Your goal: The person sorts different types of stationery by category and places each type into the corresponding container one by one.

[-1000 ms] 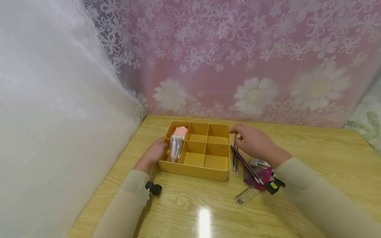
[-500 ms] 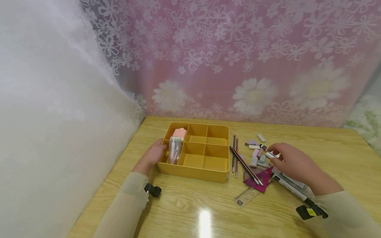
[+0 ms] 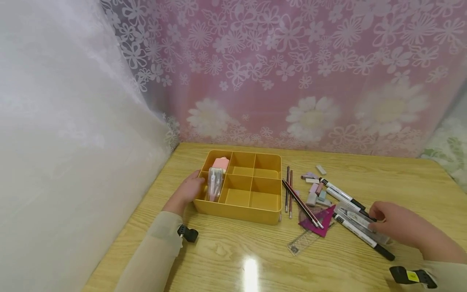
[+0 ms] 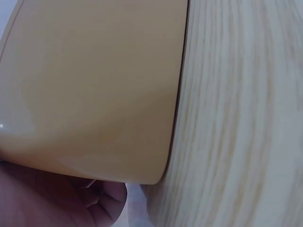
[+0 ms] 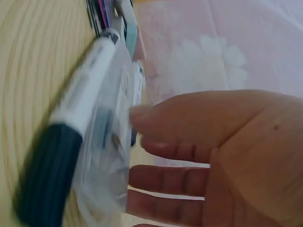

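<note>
A yellow compartment box (image 3: 237, 211) sits on the table. My left hand (image 3: 189, 188) grips its left wall, thumb over the rim; in the left wrist view the fingers (image 4: 106, 203) curl round behind the box (image 4: 94, 94). A clear case (image 3: 215, 182) leans in the left front compartment, with a pink item (image 3: 220, 163) behind it. Over at the right, my right hand (image 3: 401, 225) is at a flat clear plastic case (image 3: 359, 221), its fingers fairly straight and the thumb tip close to the case's edge in the right wrist view. Markers (image 3: 355, 231) (image 5: 90, 80) lie beside this case.
Right of the box lie several pencils (image 3: 290, 194), a magenta set square (image 3: 322, 223) and a clear ruler (image 3: 303, 241). Several erasers (image 3: 311, 198) are scattered behind them. A flowered pink curtain (image 3: 277, 81) hangs at the back, and white sheeting (image 3: 73, 142) at the left.
My right hand has moved rightward and toward me, from beside the box past the erasers and a marker to the clear case. The left hand stays on the box.
</note>
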Motion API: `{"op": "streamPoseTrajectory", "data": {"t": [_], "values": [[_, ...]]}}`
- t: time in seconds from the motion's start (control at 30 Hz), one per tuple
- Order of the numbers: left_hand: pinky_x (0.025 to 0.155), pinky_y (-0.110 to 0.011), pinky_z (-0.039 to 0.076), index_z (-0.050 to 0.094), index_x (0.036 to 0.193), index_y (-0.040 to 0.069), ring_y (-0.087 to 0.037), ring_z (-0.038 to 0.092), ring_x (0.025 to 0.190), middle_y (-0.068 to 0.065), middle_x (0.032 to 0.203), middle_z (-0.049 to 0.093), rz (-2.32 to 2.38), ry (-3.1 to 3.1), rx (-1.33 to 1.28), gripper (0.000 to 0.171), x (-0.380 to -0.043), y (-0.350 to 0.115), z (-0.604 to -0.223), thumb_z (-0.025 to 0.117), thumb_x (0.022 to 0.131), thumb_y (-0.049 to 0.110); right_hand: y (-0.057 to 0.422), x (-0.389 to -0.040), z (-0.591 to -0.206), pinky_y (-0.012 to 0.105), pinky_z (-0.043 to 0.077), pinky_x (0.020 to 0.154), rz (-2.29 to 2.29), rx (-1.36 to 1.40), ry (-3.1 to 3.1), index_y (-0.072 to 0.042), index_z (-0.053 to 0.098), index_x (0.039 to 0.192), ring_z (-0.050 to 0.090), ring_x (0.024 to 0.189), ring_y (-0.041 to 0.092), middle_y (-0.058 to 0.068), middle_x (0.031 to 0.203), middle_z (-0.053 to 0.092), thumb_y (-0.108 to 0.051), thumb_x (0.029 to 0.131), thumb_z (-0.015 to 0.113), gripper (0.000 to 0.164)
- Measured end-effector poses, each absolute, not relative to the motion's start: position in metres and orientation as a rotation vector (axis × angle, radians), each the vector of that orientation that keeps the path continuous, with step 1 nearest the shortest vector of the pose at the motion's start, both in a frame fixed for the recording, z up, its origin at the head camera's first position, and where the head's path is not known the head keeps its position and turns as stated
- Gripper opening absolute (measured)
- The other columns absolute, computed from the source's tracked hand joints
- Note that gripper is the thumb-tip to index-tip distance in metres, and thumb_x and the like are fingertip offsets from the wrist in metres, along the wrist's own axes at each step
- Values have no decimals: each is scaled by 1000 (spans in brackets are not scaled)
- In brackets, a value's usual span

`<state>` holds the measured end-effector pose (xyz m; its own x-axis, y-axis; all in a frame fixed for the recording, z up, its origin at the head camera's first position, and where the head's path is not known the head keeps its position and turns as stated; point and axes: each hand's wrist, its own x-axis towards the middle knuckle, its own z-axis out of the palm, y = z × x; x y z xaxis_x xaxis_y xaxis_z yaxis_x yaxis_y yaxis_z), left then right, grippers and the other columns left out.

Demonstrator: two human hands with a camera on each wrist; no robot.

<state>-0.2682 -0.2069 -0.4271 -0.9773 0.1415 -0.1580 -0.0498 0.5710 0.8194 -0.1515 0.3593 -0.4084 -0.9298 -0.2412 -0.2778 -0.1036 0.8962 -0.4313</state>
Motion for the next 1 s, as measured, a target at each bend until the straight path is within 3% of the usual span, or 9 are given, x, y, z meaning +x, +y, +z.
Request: {"op": "streamPoseTrajectory", "data": {"t": [0.2, 0.53, 0.67, 0.9, 1.0], "values": [[118, -57, 21, 32, 158, 9, -38, 33, 144, -18, 157, 37, 1359, 2587, 69, 54, -269, -208, -428, 30, 108, 27, 372, -140, -418, 31, 33, 59, -669, -306, 2609, -10, 49, 89, 38, 68, 13, 2, 80, 45, -6, 88, 65, 17], [118, -57, 20, 32, 158, 9, -37, 32, 144, -17, 158, 37, 1377, 2568, 47, 54, -267, -208, -428, 31, 107, 27, 372, -140, -430, 31, 28, 60, -577, -352, 2724, -12, 42, 86, 33, 70, 16, 2, 77, 37, -12, 75, 77, 37], [119, -56, 19, 32, 158, 10, -36, 30, 146, -16, 159, 36, 1368, 2572, 39, 54, -267, -207, -428, 31, 107, 28, 371, -141, -432, 32, 28, 59, -564, -323, 2745, -10, 41, 85, 33, 67, 17, 2, 75, 36, -8, 71, 76, 38], [119, -55, 20, 32, 158, 8, -35, 30, 146, -16, 158, 36, 1367, 2572, 56, 55, -268, -207, -428, 30, 107, 27, 370, -138, -422, 33, 30, 56, -568, -233, 2775, -6, 44, 99, 34, 61, 17, 3, 76, 41, -10, 84, 65, 26], [119, -55, 20, 31, 159, 8, -36, 30, 146, -16, 159, 36, 1374, 2571, 56, 55, -269, -207, -428, 30, 107, 27, 369, -138, -413, 35, 35, 57, -544, -213, 2801, -2, 47, 108, 40, 63, 18, 7, 84, 53, -16, 92, 61, 25]]}}
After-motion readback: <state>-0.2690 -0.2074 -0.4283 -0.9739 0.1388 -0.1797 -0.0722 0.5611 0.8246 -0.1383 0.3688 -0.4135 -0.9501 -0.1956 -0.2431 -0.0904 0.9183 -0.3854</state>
